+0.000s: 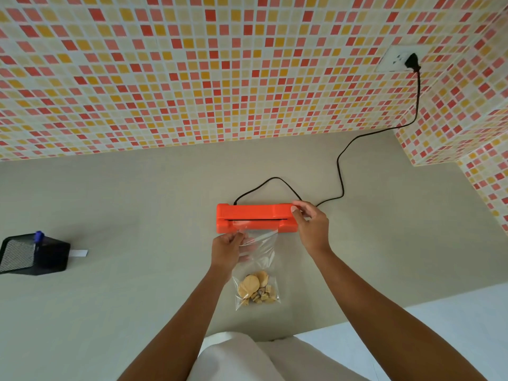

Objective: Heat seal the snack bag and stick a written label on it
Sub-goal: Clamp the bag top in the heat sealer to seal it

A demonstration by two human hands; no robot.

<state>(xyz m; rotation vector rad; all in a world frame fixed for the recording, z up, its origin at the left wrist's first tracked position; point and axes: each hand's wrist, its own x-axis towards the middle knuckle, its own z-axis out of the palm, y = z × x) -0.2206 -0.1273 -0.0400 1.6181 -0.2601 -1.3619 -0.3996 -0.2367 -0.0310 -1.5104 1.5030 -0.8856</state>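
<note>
1. One bag (261, 259) lies just in front of the sealer (255, 213), its long axis square to the sealer and its mouth in the slot.
2. The left hand (226, 250), the nearer to the bag, pinches its top-left corner. The right hand (310, 225) grips the sealer's right end.
3. Well left of the sealer: one holder (33, 259), one pen (38, 237), one label (79, 253).

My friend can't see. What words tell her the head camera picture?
A person's left hand pinches a clear snack bag, its top edge at the slot of an orange heat sealer, whose right end the right hand grips. Its black cord runs to a wall socket; a pen holder with a blue pen stands far left.
</note>
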